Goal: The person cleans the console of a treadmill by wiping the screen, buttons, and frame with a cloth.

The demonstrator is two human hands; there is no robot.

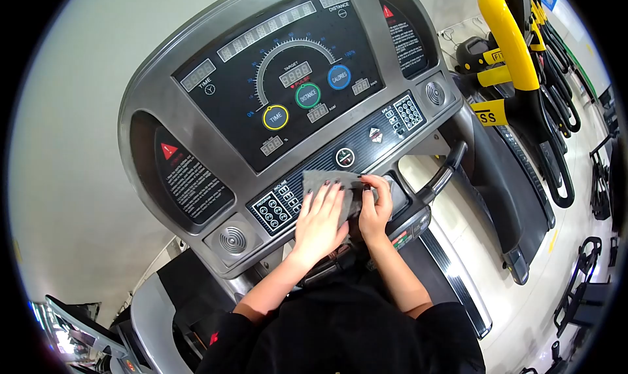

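A grey cloth lies over the lower middle of the treadmill console, just below its round centre button. My left hand rests flat on the cloth, fingers stretched out and pointing up the panel. Beside it, my right hand has its fingers bent and closed on the cloth's right edge. Part of the cloth is hidden under both hands. Left of my hands is the program keypad. Above them, the dark display panel carries round TIME, DISTANCE and CALORIES marks.
A black handrail curves out at the console's right. Further right stands gym equipment with a thick yellow handle. Another machine with a screen is at the lower left. The treadmill's running belt shows below my right arm.
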